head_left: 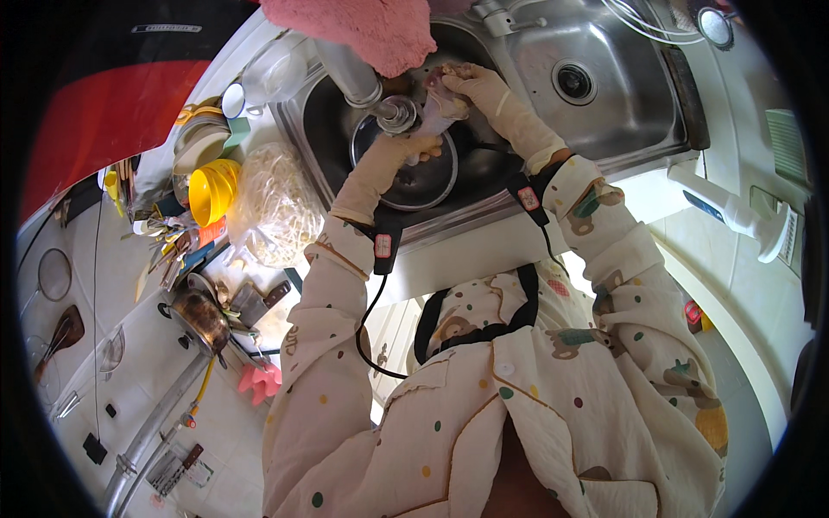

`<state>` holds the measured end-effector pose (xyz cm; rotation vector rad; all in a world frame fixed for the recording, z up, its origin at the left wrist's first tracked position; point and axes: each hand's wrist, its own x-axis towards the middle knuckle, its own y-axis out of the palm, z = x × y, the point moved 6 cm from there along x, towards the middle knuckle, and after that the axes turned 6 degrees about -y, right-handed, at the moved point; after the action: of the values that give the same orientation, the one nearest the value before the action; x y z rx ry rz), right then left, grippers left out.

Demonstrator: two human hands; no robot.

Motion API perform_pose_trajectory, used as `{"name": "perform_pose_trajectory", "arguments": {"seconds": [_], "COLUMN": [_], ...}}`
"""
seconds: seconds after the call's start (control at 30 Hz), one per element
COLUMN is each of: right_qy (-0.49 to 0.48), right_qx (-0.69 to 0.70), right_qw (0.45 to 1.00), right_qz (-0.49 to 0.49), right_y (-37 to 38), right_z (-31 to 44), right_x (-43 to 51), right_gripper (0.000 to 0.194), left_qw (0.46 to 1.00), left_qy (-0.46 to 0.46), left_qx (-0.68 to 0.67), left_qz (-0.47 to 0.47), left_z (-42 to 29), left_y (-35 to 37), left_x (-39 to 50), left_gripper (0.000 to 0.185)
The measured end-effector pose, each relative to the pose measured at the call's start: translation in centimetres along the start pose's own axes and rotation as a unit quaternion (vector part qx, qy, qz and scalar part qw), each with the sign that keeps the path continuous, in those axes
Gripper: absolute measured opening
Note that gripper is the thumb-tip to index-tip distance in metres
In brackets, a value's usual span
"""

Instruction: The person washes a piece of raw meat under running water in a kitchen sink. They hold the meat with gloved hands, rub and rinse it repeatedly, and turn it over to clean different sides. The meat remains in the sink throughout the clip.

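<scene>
Over the left basin of a steel double sink (313,152), a piece of raw meat (442,111), perhaps a poultry leg, stretches between my two gloved hands. Its upper end is gripped by my right hand (476,87). My left hand (414,149) has curled fingers around its lower end, just below the faucet spout (397,115), which partly hides the hold. A round pan or bowl (418,194) lies in the basin beneath my left hand. Whether water is running is hard to tell.
A pink cloth (363,29) hangs over the faucet pipe. Left of the sink are a clear plastic bag (275,207) of pale contents, yellow bowls (212,192), stacked dishes, a cleaver (252,304) and a dark pot (201,318). The right basin has a drain (574,82).
</scene>
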<state>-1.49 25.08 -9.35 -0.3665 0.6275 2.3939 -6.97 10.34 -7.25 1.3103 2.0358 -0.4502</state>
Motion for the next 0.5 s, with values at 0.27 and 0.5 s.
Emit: {"name": "perform_pose_trajectory", "arguments": {"seconds": [0.27,0.5], "right_qy": [0.044,0.088], "right_qx": [0.001,-0.031], "right_qw": [0.998,0.991], "right_qz": [0.046,0.095], "right_y": [1.8,3.6], "right_z": [-1.0,-2.5], "right_x": [-0.3,-1.2], "right_gripper": [0.032,0.038], "left_qw": [0.990,0.993], "left_qy": [-0.056,-0.011], "left_qx": [0.082,-0.103], "left_qz": [-0.099,-0.053], "left_z": [-0.1,1.4], "left_y": [0.5,0.5], "left_x": [-0.4,-0.6], "left_gripper": [0.024,0.024]}}
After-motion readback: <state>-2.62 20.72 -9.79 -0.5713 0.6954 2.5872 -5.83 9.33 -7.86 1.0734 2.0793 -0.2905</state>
